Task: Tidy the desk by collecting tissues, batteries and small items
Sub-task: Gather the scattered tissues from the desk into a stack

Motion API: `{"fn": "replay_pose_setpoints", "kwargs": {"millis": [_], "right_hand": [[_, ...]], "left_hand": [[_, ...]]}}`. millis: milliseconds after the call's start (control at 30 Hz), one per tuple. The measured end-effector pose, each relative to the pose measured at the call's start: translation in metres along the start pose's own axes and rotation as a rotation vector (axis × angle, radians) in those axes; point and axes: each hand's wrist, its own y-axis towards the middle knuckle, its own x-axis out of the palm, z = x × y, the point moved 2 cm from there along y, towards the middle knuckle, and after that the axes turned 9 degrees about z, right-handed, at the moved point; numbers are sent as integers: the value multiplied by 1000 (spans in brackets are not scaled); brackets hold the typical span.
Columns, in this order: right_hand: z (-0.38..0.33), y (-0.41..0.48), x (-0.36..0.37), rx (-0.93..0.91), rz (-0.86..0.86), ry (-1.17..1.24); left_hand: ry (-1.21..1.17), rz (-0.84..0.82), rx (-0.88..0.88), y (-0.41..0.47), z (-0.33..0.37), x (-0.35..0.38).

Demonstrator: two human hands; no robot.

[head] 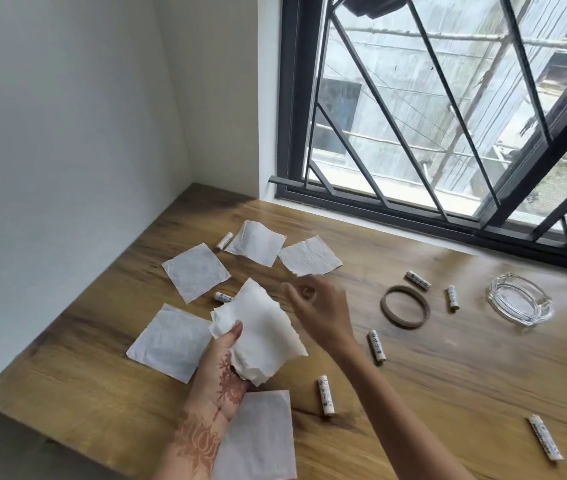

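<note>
Setting: wooden table [448, 393] in a white-walled corner, with a barred window [448, 116] filling the upper right.
Left hand [219, 375]: lower centre, thumb clamped over a small stack of tissues [261, 337], held just above the table.
Right hand [316, 306]: centre of frame, fingers curled and blurred at the near edge of the far tissue [309, 260]. I cannot tell whether it has pinched that sheet.
Done: by my judgement, only the sheets in my stack.
Tissues left: five flat on the table. They are the far tissue, the top tissue [255, 242], the left-centre tissue [196, 271], the left tissue [171, 342] and the bottom tissue [258, 434] beside my left wrist.
Batteries left: seven, scattered. The two left batteries [224, 241] lie among the sheets and the middle batteries [377, 346] right of my arm. The far batteries [418, 279] are near the ring, and the last battery [545, 441] is at lower right.
Small items left: wooden ring [405, 306], right of centre.
Containers: glass ashtray [519, 303] at right, nothing in it; no bin or box in view.
Progress: early, most things uncollected.
</note>
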Motion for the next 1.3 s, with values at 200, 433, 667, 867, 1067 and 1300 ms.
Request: {"fn": "replay_pose_setpoints", "kwargs": {"millis": [200,433,667,867,1067,1300], "right_hand": [[79,85,15,248,135,-313],[96,106,25,290,155,-403],[81,94,3,469,277,155],[19,51,-24,47,312,190],[-18,-23,-2,-496,3,-51],[-21,-67,32,-654,-164,-127]], "left_hand": [[-19,57,-10,3,6,4],[12,75,-29,13,7,3],[9,68,-53,19,11,0],[-10,47,-55,17,11,-1],[-60,-28,-108,16,6,-1],[45,-160,-171,1,13,-2]]}}
